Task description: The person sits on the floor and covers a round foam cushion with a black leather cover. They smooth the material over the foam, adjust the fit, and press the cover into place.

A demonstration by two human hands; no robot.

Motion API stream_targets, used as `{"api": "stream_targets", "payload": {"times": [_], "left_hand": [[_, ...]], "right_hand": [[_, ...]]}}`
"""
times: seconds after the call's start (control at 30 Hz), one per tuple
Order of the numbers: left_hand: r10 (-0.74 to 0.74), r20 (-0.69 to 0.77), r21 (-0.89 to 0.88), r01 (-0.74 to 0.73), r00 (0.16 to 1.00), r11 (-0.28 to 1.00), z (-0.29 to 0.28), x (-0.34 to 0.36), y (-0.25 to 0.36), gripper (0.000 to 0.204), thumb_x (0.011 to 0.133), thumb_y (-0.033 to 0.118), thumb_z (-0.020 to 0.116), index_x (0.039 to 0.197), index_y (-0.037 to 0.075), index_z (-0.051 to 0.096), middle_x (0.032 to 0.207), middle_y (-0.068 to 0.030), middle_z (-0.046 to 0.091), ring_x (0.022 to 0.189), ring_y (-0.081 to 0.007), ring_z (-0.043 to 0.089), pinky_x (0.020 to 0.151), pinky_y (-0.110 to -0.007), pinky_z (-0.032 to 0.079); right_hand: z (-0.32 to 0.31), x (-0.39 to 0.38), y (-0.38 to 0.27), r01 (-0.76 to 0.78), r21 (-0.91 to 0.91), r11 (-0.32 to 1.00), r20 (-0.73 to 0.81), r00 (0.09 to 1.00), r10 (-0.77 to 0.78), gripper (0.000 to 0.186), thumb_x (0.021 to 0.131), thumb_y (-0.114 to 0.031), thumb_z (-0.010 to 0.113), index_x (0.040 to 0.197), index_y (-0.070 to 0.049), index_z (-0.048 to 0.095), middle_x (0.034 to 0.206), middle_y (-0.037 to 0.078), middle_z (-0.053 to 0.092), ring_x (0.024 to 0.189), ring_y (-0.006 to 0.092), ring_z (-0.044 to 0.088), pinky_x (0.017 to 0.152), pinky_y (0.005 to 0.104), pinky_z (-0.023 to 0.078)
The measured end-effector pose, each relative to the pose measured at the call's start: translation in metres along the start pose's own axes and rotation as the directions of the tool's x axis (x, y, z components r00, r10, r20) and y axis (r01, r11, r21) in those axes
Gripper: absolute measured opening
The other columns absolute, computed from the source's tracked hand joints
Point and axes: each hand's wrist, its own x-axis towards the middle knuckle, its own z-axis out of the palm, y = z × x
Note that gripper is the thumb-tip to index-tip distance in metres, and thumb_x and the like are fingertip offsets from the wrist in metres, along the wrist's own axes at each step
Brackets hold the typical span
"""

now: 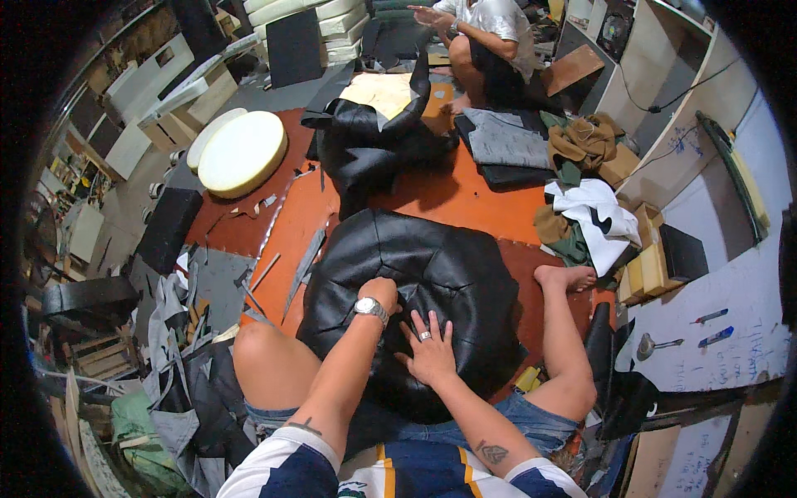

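Head view: both hands press black leather cushion

Two hands, left hand and right hand, pressing one black leather pouf, two round foam discs lying, one second person sitting.

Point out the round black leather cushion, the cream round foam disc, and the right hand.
Round black leather cushion (465, 274): head view, bare upper right surface.
Cream round foam disc (241, 153): head view, flat top face.
Right hand (430, 344): head view, back of hand.
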Motion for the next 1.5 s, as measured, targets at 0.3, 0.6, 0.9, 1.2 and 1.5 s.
{"api": "stream_targets", "payload": {"times": [0.3, 0.6, 0.9, 1.2, 1.5], "left_hand": [[0.061, 0.026, 0.060, -0.062, 0.998, 0.996, 0.003, 0.009, 0.001, 0.043, 0.077, 0.032, 0.094, 0.108, 0.005, 0.083, 0.121, -0.0190, 0.077, 0.111, -0.0348, 0.076, 0.096, -0.045, 0.062], [0.032, -0.091, -0.110, -0.042, 0.995, 0.993, 0.013, -0.005, 0.000, 0.026, 0.084, 0.019, 0.083, 0.105, 0.003, 0.083, 0.118, -0.0224, 0.077, 0.110, -0.0381, 0.075, 0.097, -0.047, 0.061], [0.108, -0.029, -0.085, -0.110, 0.994, 0.990, 0.015, -0.012, 0.002, 0.057, 0.090, 0.025, 0.081, 0.137, 0.001, 0.060, 0.122, -0.0234, 0.075, 0.116, -0.0406, 0.072, 0.098, -0.048, 0.059], [0.076, 0.065, -0.080, -0.071, 0.995, 0.994, 0.003, 0.000, -0.003, 0.056, 0.094, 0.025, 0.076, 0.144, 0.009, 0.060, 0.133, -0.0206, 0.072, 0.123, -0.0393, 0.069, 0.102, -0.048, 0.058], [0.041, 0.068, -0.116, -0.032, 0.997, 0.993, -0.001, 0.001, -0.001, 0.068, 0.090, 0.040, 0.083, 0.141, 0.001, 0.061, 0.132, -0.0245, 0.071, 0.125, -0.0410, 0.067, 0.106, -0.048, 0.055]], "right_hand": [[0.006, -0.097, 0.044, -0.609, 0.668, 0.426, -0.064, 0.524, 0.849, 0.135, 0.077, -0.051, 0.092, 0.169, -0.001, 0.006, 0.171, 0.028, 0.020, 0.156, 0.0526, 0.025, 0.121, 0.0732, 0.023], [0.042, -0.063, 0.096, -0.275, 0.809, -0.519, 0.564, 0.613, 0.554, 0.078, 0.089, -0.034, 0.088, 0.151, -0.004, 0.049, 0.147, 0.020, 0.059, 0.130, 0.0399, 0.061, 0.108, 0.0653, 0.048], [-0.036, -0.025, 0.138, -0.212, 0.977, 0.029, 0.100, 0.573, 0.813, 0.083, 0.098, -0.046, 0.075, 0.159, -0.001, 0.042, 0.153, 0.021, 0.056, 0.140, 0.0360, 0.054, 0.121, 0.0496, 0.038], [0.038, -0.043, 0.061, -0.371, 0.923, -0.107, 0.303, 0.525, 0.795, 0.126, 0.084, -0.038, 0.091, 0.171, -0.002, 0.007, 0.173, 0.024, 0.027, 0.159, 0.0369, 0.029, 0.128, 0.0452, 0.030], [-0.009, 0.020, 0.160, -0.462, 0.784, 0.414, -0.087, 0.580, 0.810, 0.087, 0.090, -0.043, 0.082, 0.155, 0.003, 0.048, 0.153, 0.030, 0.055, 0.145, 0.0427, 0.050, 0.122, 0.0477, 0.038]]}}
